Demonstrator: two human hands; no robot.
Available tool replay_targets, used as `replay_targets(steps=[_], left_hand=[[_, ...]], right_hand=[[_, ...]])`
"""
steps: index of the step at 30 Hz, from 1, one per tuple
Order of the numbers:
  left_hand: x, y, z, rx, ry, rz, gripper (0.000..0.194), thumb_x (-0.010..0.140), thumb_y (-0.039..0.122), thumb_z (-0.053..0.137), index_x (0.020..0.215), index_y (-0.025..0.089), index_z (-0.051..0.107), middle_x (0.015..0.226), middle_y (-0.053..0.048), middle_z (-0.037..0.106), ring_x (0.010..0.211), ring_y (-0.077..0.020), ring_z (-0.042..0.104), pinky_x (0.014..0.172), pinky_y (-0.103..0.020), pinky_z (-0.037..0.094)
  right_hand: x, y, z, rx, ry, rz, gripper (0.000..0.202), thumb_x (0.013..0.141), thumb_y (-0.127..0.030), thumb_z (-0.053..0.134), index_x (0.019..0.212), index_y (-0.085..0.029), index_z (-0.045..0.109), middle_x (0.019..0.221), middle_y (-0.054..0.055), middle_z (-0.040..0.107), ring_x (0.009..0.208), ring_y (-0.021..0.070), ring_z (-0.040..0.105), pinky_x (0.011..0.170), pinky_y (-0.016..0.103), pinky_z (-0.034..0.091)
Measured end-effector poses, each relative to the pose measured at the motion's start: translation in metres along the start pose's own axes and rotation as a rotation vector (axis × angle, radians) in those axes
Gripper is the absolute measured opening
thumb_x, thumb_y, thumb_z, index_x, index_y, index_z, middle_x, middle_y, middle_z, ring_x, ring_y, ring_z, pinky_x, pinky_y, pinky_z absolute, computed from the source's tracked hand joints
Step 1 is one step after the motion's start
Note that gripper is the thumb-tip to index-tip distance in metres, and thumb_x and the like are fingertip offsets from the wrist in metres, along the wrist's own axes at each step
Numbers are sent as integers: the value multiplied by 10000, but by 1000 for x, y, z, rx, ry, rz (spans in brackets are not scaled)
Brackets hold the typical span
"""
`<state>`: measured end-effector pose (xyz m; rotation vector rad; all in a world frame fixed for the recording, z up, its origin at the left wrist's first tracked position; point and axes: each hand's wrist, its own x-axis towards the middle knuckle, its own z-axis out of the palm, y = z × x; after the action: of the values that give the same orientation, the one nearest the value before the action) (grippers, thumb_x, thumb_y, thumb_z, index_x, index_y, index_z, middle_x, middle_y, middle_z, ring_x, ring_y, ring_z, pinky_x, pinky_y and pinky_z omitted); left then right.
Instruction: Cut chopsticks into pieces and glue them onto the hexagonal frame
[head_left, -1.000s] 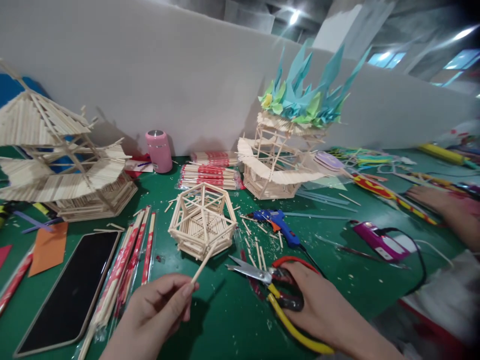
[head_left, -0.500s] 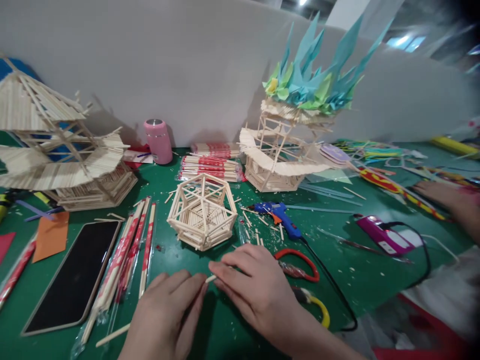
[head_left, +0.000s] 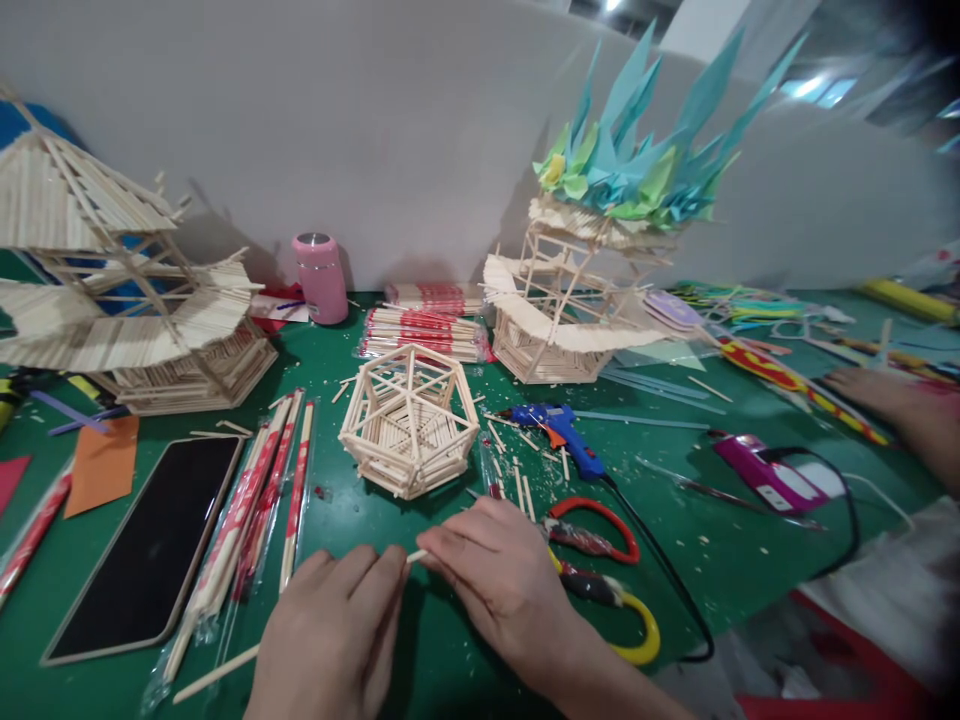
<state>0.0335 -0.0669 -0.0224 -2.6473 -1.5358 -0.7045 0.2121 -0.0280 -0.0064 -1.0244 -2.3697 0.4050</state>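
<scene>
Barely shifted since half a second ago: both hands stay low, near side of the hexagonal stick basket (head_left: 409, 420). Left hand (head_left: 330, 630) and right hand (head_left: 502, 585) pinch the short stick (head_left: 417, 555) between fingertips, one end each. Bare green table (head_left: 442, 650) under them; pliers (head_left: 600, 580) just right, wrapped chopsticks (head_left: 255, 520) left.

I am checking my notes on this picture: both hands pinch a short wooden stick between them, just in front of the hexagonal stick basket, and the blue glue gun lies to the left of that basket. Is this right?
Not quite. In the head view the blue glue gun lies to the right of the hexagonal stick basket, not the left. The rest holds: the left hand and right hand pinch a short wooden stick between them, just in front of the basket.
</scene>
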Motion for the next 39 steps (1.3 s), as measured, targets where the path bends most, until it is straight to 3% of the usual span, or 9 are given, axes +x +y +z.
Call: replay_targets(steps=[14, 22, 29, 35, 39], left_hand=[[-5, -2, 5, 7, -18, -57, 202, 837, 172, 431, 935, 211, 604, 660, -10, 623, 543, -157, 579, 524, -262, 442], [-1, -3, 4, -62, 64, -138, 200, 845, 210, 447, 931, 211, 627, 654, -18, 638, 548, -162, 593, 525, -253, 455], [3, -1, 0, -195, 12, -151, 237, 863, 216, 414, 819, 230, 646, 620, -10, 629, 533, -147, 598, 526, -232, 458], [6, 6, -11, -314, -102, -95, 226, 859, 214, 427, 795, 242, 641, 608, -2, 637, 539, -141, 600, 525, -225, 453], [8, 9, -17, -407, -88, -58, 233, 864, 253, 427, 809, 266, 653, 603, 6, 647, 541, -141, 610, 559, -239, 474]], right_hand=[[-2, -3, 4, -11, -11, 45, 296, 952, -268, 397, 839, -160, 648, 716, 38, 639, 675, 167, 498, 611, 285, 348], [2, -9, 7, -49, 30, 65, 276, 937, -217, 400, 826, -162, 646, 668, 31, 618, 634, 164, 498, 587, 289, 333], [9, -1, -12, 33, -170, -28, 307, 945, -269, 391, 808, -180, 652, 652, 12, 620, 617, 143, 516, 581, 263, 350], [14, 5, -37, 163, -391, -67, 335, 943, -313, 405, 777, -179, 663, 650, 1, 613, 638, 131, 543, 589, 234, 378], [14, 8, -43, 287, -431, -87, 316, 940, -310, 417, 802, -192, 676, 644, -3, 618, 642, 129, 535, 606, 230, 395]])
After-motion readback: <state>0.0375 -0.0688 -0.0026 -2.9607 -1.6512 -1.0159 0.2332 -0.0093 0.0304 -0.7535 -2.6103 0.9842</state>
